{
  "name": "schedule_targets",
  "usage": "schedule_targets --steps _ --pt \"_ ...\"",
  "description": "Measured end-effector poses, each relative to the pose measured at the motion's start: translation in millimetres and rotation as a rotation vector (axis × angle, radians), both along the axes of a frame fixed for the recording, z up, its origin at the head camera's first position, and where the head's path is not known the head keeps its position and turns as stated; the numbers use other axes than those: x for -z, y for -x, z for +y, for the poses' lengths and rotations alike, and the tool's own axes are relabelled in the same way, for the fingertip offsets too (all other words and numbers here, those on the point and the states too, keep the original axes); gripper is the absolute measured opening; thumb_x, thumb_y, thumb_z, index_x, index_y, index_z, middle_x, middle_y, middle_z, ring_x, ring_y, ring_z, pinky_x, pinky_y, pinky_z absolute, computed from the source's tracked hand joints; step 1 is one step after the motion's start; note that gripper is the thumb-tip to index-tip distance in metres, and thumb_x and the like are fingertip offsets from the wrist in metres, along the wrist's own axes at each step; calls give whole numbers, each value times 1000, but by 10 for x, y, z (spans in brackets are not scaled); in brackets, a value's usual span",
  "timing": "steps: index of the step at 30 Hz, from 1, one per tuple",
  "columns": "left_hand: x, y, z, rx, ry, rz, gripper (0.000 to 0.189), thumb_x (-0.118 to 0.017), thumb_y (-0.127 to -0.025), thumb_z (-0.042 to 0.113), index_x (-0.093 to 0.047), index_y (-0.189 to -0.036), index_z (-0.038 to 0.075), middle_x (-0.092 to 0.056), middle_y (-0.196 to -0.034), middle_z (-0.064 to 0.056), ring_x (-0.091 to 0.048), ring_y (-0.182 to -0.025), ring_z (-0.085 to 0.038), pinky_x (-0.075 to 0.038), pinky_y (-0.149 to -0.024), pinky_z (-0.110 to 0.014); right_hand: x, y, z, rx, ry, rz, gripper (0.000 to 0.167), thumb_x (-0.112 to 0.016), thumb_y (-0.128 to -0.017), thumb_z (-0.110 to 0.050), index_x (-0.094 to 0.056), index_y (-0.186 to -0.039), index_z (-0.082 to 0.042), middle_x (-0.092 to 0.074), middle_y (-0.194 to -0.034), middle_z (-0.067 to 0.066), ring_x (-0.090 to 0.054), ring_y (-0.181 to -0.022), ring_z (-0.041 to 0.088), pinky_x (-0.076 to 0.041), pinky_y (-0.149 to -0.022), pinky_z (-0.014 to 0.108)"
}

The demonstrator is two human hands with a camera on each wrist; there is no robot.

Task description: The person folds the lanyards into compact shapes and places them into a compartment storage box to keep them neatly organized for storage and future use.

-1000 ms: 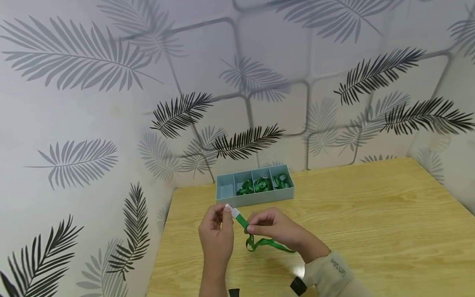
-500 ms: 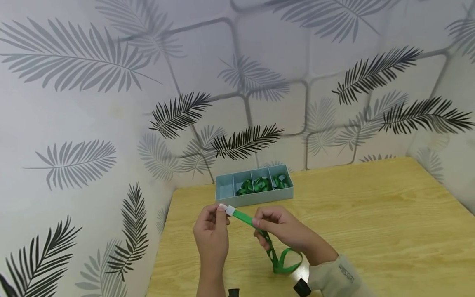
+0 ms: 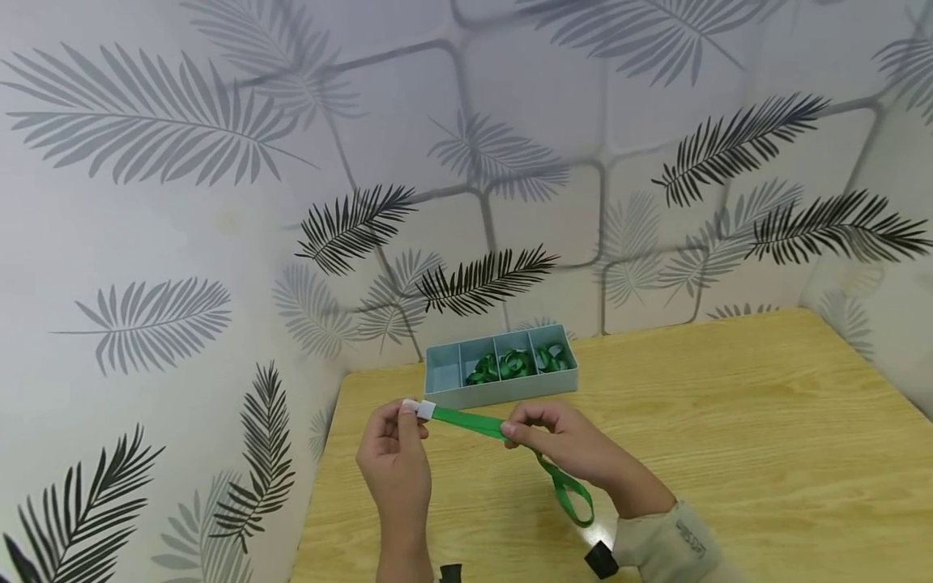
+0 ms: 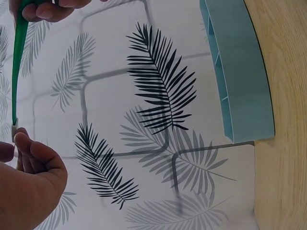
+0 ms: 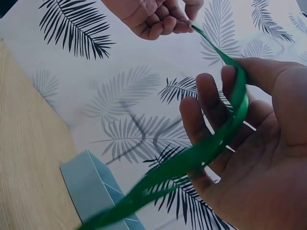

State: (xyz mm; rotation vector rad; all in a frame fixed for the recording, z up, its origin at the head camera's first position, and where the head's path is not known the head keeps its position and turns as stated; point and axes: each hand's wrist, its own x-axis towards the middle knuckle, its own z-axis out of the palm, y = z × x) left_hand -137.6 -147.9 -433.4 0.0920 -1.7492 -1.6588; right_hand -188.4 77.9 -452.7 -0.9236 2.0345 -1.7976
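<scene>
A green lanyard (image 3: 466,420) with a white plastic end piece (image 3: 426,410) is stretched between the two hands, above the table. Pinched between thumb and fingers of the left hand (image 3: 397,453) is the white end. The right hand (image 3: 568,444) pinches the green strap further along, between thumb and forefinger. Below the right hand the rest of the strap hangs in a loop. In the right wrist view the strap (image 5: 192,153) runs across the right palm (image 5: 268,153), its other fingers loosely bent. The left wrist view shows the taut strap (image 4: 19,62) from the side.
Behind the hands, a blue-grey box (image 3: 503,394) with several compartments stands against the patterned wall. Coiled green lanyards (image 3: 516,363) lie in three compartments; the leftmost holds none. The wooden table (image 3: 729,429) extends to the right.
The left hand has moved left with the white end. The right hand has slid along the strap to the right, so a longer straight stretch shows between the hands.
</scene>
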Motion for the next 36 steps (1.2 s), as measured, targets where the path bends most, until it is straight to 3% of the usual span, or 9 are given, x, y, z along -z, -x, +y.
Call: schedule_targets --steps 3,6,9,14,19,26,32,36 --pt "-6 1 -15 -10 -24 -5 23 -59 -110 10 -67 -105 -10 -71 -91 -3 -67 -74 -8 -60 -70 -18 0 7 26 -12 42 -6 29 -56 -112 -21 -68 -94 -2 -70 -91 7 -68 -87 21 -58 -84 36" --pt "-10 2 -33 10 -89 -16 27 -56 -112 15 -64 -109 -10 -71 -90 -5 -72 -73 -12 -63 -71 -24 3 16 59 -19 70 -13 29 -57 -112 -19 -63 -91 -1 -61 -75 2 -59 -68 20 -55 -68 33" --pt "-14 1 -57 50 -168 -29 30 -52 -114 21 -60 -114 -8 -71 -92 -9 -78 -73 -21 -67 -71 -33 6 26 106 20 41 13 22 -60 -110 -18 -65 -93 -6 -53 -73 0 -50 -64 19 -48 -61 33" --pt "-43 -16 -104 80 -261 -45 30 -50 -115 26 -57 -117 -3 -70 -91 -13 -80 -72 -30 -67 -69 -45 23 59 212 142 -45 62 12 -67 -107 -20 -75 -102 -12 -66 -93 4 -60 -85 15 -52 -78 35" --pt "-70 -20 -163 55 -331 4 30 -50 -115 25 -57 -116 -4 -68 -90 -15 -80 -69 -29 -67 -68 -46 59 86 350 224 -67 26 20 -68 -105 -16 -77 -120 -6 -74 -113 11 -69 -99 12 -56 -93 38" --pt "-80 -27 -222 14 -369 21 33 -49 -115 25 -56 -118 -7 -68 -91 -15 -80 -70 -29 -66 -69 -47 84 92 518 325 -64 -48 21 -62 -106 -10 -76 -120 -2 -75 -110 13 -66 -110 13 -54 -95 35" --pt "-77 -26 -274 -26 -373 8 34 -49 -115 27 -56 -121 -6 -69 -93 -15 -81 -72 -29 -66 -71 -46 159 114 675 361 -30 -90 24 -57 -106 -6 -73 -121 3 -72 -110 8 -70 -98 14 -58 -89 33" --pt "-72 -25 -299 -32 -386 9 31 -50 -114 27 -58 -118 -3 -69 -93 -15 -80 -71 -27 -66 -70 -45 236 141 791 402 -42 -107 22 -56 -106 -6 -74 -116 3 -73 -102 2 -65 -102 14 -55 -89 31"
